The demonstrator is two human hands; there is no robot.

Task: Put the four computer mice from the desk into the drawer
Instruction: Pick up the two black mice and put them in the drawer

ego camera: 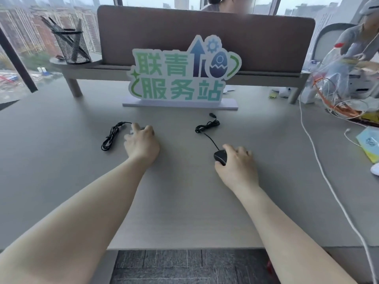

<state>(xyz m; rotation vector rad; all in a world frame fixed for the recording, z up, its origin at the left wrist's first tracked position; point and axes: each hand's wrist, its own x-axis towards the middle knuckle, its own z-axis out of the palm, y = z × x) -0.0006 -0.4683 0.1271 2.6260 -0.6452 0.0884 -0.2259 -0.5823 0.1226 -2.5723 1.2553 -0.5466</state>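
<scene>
Fingers (239, 152) of my right hand (238, 167) curl over a black mouse (220, 157) on the tabletop (184, 201), clamped on its body; its long axis runs near to far, its cable (207, 128) trailing far-left. Over on the left, my left hand (141, 142) covers a second mouse (132, 132), almost hidden beneath it, with its coiled cord (110, 137) just left of it; I cannot tell whether that grip has closed. Both forearms reach straight out, palms down. No drawer is in view, so I judge both lifts must come back toward the near edge.
</scene>
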